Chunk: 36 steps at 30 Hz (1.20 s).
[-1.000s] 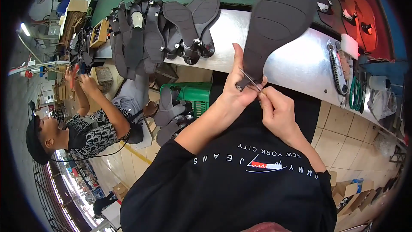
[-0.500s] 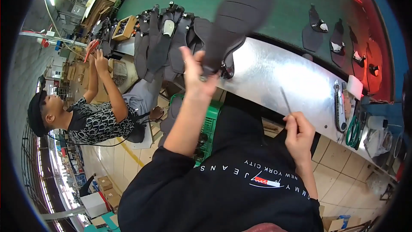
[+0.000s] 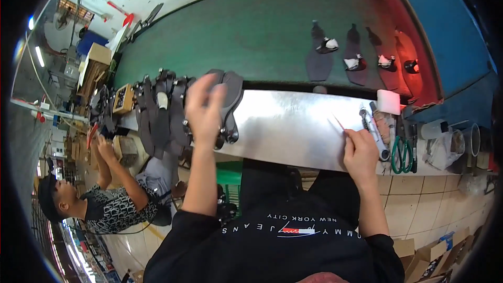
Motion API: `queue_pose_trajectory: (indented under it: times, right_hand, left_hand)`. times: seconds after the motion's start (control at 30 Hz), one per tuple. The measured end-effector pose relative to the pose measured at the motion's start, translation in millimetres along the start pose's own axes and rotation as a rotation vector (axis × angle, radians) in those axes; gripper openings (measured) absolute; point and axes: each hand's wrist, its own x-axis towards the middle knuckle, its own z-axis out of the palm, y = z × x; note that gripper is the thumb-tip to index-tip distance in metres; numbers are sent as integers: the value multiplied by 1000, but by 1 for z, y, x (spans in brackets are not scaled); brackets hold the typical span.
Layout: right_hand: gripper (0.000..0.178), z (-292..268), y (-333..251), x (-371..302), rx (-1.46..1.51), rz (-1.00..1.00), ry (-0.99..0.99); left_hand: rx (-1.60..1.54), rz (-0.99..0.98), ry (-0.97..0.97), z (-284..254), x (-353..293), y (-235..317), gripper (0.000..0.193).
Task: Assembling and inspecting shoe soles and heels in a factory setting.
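Note:
My left hand (image 3: 204,109) is stretched out and blurred over a row of dark grey shoe soles (image 3: 166,115) at the left end of the shiny metal worktop (image 3: 293,126). Its fingers are spread, right by the nearest sole (image 3: 231,90), and grip nothing that I can see. My right hand (image 3: 360,153) rests at the worktop's near edge, closed on a thin pointed tool (image 3: 338,122) with a reddish tip that sticks up over the metal.
A green conveyor belt (image 3: 251,31) behind the worktop carries several dark soles (image 3: 318,57). Green-handled scissors (image 3: 402,154), a pen-like tool (image 3: 373,128) and a white block (image 3: 389,101) lie at the right end. Another person (image 3: 105,199) works at lower left. Cardboard boxes (image 3: 429,254) stand on the tiled floor.
My left hand carried the large sole away from my right hand to the row at the left and let it go. My right hand stayed at the worktop's edge with the thin tool.

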Motion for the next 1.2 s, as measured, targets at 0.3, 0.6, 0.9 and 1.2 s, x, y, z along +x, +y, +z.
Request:
queue_pose_trajectory:
  times: [0.3, 0.6, 0.9, 1.2]
  right_hand:
    - [31, 9, 12, 13, -93, -3, -25]
    - [43, -7, 6, 12, -62, -46, 25]
    - [26, -42, -23, 6, 155, -158, 224]
    - [63, -34, -64, -2, 1510, 141, -215]
  left_hand:
    - [98, 187, -333, 278, 51, 11, 48]
    - [110, 198, -265, 276, 31, 1, 32]
    - [-386, 200, -144, 234, 22, 36, 35]
    - [-1168, -518, -870, 55, -88, 81, 20]
